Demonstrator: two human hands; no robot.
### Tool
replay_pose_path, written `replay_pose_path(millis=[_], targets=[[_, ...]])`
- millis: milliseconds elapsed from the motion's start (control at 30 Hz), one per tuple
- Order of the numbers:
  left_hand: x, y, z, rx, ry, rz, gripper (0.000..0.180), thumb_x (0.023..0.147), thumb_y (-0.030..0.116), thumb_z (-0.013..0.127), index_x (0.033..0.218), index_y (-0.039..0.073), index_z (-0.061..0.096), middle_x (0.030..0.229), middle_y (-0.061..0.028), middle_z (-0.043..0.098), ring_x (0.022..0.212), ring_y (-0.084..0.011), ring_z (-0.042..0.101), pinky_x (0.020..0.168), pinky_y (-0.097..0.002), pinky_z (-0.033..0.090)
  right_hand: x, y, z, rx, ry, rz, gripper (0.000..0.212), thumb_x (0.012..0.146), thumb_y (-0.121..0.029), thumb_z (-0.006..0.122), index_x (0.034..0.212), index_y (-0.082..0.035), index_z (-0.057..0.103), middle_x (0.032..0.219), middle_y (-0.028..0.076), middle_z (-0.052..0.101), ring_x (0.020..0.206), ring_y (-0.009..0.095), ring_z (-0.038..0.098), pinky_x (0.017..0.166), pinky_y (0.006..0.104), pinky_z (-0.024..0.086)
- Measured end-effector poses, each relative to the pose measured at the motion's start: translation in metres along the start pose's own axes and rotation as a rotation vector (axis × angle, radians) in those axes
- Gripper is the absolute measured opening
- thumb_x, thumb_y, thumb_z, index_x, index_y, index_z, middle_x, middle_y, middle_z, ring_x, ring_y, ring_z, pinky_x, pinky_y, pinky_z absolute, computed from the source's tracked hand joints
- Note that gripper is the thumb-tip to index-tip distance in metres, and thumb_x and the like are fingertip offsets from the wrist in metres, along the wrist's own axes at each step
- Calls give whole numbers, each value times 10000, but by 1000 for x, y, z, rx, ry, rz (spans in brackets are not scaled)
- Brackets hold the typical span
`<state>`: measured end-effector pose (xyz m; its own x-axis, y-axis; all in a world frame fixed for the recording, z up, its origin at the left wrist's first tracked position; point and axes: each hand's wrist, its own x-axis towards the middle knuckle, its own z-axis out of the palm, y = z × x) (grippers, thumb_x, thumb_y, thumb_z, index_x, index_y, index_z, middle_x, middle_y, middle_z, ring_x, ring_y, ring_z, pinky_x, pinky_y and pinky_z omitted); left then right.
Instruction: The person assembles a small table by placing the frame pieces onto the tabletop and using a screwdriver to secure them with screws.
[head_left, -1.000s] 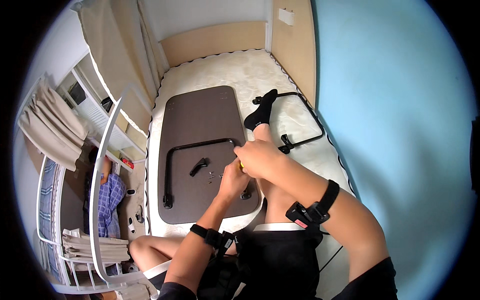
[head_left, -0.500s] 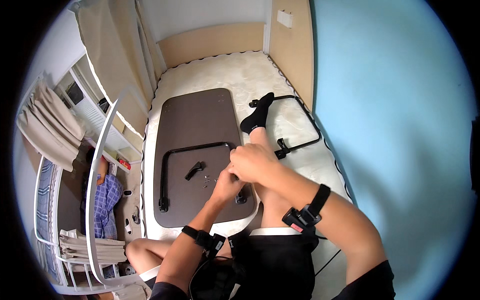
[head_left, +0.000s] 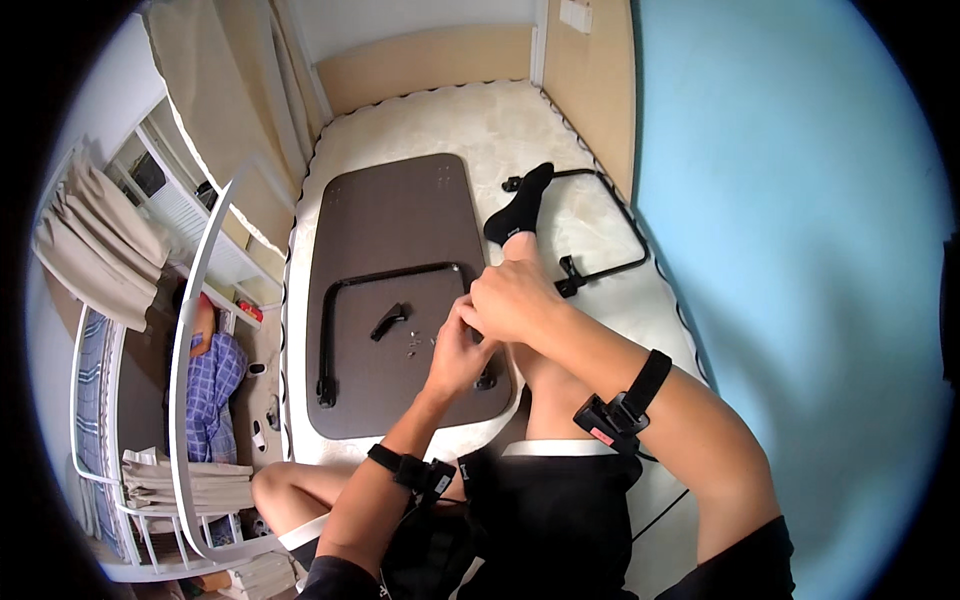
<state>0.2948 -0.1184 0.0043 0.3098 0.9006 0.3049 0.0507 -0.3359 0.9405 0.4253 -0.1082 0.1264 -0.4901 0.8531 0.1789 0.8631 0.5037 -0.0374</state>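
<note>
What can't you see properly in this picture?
- Head view: whatever the left hand and right hand pinch between them is covered by the fingers.
- The frame corner on the brown board is hidden behind the hands.
- The small bits are too tiny to tell apart.

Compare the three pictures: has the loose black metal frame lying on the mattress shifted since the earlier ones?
No. The loose black frame keeps its place beside the socked foot and the dark brown board; only the camera view shifted.
</note>
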Motion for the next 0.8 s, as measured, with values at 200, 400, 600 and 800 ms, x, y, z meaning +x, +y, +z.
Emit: replay_pose_path(millis=[200, 400, 600, 800], targets=[[14, -8, 1, 60, 19, 33, 316, 904, 136, 639, 1132, 4, 466, 909, -184, 624, 827, -262, 600, 774, -360, 473, -4, 21, 29, -10, 152, -129, 262, 800, -323, 681, 794, -64, 721, 770, 142, 692, 768, 286, 681, 789, 423, 445], [5, 0, -8, -47, 92, 63, 359, 883, 140, 685, 1138, -21, 490, 980, -150, 661, 925, -253, 648, 841, -362, 491, 14, -2, -2, -80, -147, 46, 353, 847, -344, 620, 720, -27, 711, 688, 158, 670, 735, 307, 684, 680, 398, 532], [2, 19, -9, 196, 9, -57, 362, 873, 155, 707, 1135, -31, 540, 1071, -146, 659, 1024, -224, 627, 900, -342, 477, 5, 9, 0, -47, -91, 49, 419, 877, -367, 601, 705, 2, 702, 689, 191, 664, 722, 333, 678, 658, 403, 540], [-1, 18, -12, 224, -71, -105, 350, 889, 148, 693, 1150, -33, 549, 1098, -127, 654, 1066, -188, 605, 934, -336, 464, 2, 11, 1, -20, -84, -70, 379, 863, -310, 644, 668, 11, 684, 644, 181, 647, 718, 363, 671, 703, 422, 531]])
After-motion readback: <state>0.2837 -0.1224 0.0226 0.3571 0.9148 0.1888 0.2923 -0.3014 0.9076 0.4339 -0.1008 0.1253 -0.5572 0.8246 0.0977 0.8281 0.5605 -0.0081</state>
